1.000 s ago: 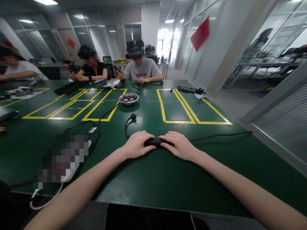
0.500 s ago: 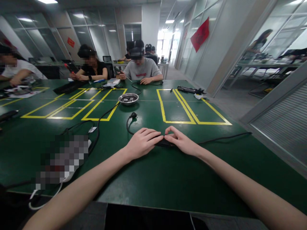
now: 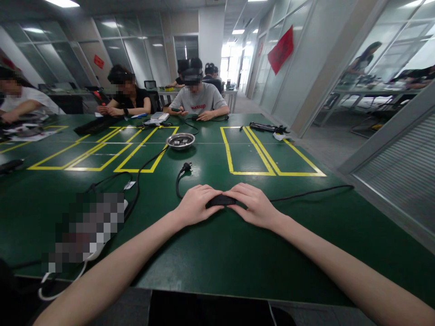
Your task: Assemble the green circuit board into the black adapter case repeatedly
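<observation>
A slim black power adapter [image 3: 222, 200] lies low over the green table [image 3: 217, 258] between my hands. My left hand [image 3: 197, 206] grips its left end, fingers over the far side and thumb along the near side. At the other end, my right hand [image 3: 254, 206] pinches it the same way, hiding that tip. Beyond my left hand, a black plug [image 3: 186, 167] rests on a curved cord that runs back behind the fingers. Another black cord [image 3: 312, 194] stretches to the right from behind my right hand.
A metal bowl [image 3: 181, 141] with small metal parts stands past the plug. Yellow tape rectangles [image 3: 253, 173] mark the table. A blurred-out object on a white power strip [image 3: 105, 240] is at left. A black tripod-like item [image 3: 268, 128] lies far right. Several people sit opposite.
My right fingers have moved from a loose curl over the adapter to a grip on its end. My left thumb has dropped to the near side, and more of the adapter shows.
</observation>
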Available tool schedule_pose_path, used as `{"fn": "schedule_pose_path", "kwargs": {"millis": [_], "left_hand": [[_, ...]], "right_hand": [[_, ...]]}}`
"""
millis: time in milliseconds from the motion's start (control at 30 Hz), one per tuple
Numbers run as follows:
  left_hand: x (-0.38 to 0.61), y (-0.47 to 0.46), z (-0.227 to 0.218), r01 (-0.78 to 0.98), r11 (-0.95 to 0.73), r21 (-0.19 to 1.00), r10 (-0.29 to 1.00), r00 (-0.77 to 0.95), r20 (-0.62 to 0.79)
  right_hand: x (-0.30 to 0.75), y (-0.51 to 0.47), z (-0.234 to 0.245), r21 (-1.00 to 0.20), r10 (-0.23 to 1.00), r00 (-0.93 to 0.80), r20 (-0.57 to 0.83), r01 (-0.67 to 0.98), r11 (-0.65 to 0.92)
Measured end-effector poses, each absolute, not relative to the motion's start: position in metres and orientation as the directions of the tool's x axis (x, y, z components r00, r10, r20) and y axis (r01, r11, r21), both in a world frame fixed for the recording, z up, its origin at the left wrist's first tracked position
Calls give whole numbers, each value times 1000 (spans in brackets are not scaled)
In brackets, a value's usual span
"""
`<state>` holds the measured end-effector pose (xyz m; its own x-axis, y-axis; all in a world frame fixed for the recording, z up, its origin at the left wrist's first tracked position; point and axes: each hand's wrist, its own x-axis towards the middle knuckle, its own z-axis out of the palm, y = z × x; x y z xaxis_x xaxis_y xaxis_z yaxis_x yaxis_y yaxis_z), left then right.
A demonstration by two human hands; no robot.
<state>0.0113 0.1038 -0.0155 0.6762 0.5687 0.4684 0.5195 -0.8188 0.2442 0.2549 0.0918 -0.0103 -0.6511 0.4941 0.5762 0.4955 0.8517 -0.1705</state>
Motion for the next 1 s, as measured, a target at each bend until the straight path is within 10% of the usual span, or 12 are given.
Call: {"fn": "schedule_pose_path", "kwargs": {"millis": [533,700,1000], "left_hand": [[9,103,-12,525,-826,202,559,722,409],[12,102,-14,537,-824,180,559,725,402],[21,98,-21,503,-845,182,529,739,417]], "right_hand": [[259,88,-2,-680,735,-633,244,429,595],[261,93,1,-884,762,-647,-2,357,300],[268,96,7,-930,686,-708,-169,345,128]]}}
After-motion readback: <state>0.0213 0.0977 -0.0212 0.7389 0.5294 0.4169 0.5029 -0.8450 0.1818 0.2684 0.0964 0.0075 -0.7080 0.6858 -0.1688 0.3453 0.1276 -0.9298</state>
